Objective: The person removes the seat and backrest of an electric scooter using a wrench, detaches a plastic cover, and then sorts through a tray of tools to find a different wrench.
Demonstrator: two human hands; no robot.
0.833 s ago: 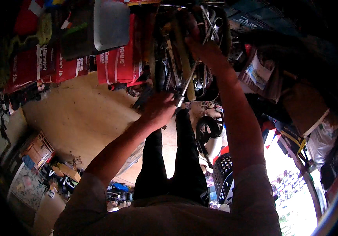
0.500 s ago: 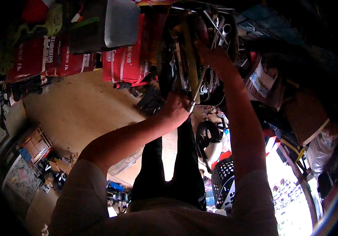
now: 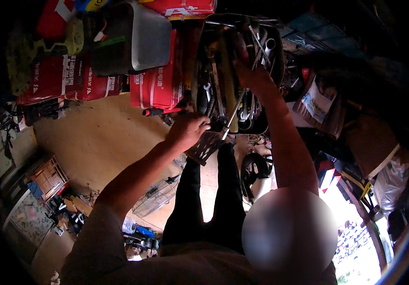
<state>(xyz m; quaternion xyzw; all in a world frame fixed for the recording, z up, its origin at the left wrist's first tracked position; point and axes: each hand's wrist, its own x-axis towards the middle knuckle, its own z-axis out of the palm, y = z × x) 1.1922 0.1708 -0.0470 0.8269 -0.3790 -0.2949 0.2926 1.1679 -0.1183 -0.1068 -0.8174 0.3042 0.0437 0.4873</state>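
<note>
A dark, oblong toolbox (image 3: 275, 114) packed with metal hand tools sits in front of me. Inside it lie wrenches (image 3: 217, 88), a yellowish bar (image 3: 231, 71) and other tools. My right hand (image 3: 255, 80) reaches into its right half, fingers closed around the upper end of a long metal rod (image 3: 235, 110). This rod slants down over the near rim to a thicker shiny tip. My left hand (image 3: 187, 131) is at the near left corner, thumb and fingers pressed together. Against it is a dark slotted plate (image 3: 206, 146); whether the fingers grip this plate is unclear.
Red cartons (image 3: 154, 88) stand left of the toolbox, with a grey plastic tray (image 3: 151, 40) above them. Papers (image 3: 317, 102) and a cardboard box (image 3: 370, 142) are at the right. A wire basket (image 3: 157, 197) lies on the floor. A blurred patch covers the lower right.
My left hand has moved left, away from the rod's lower tip. The slotted plate now shows below that hand. My right hand stays in the toolbox on the rod. The view has shifted slightly.
</note>
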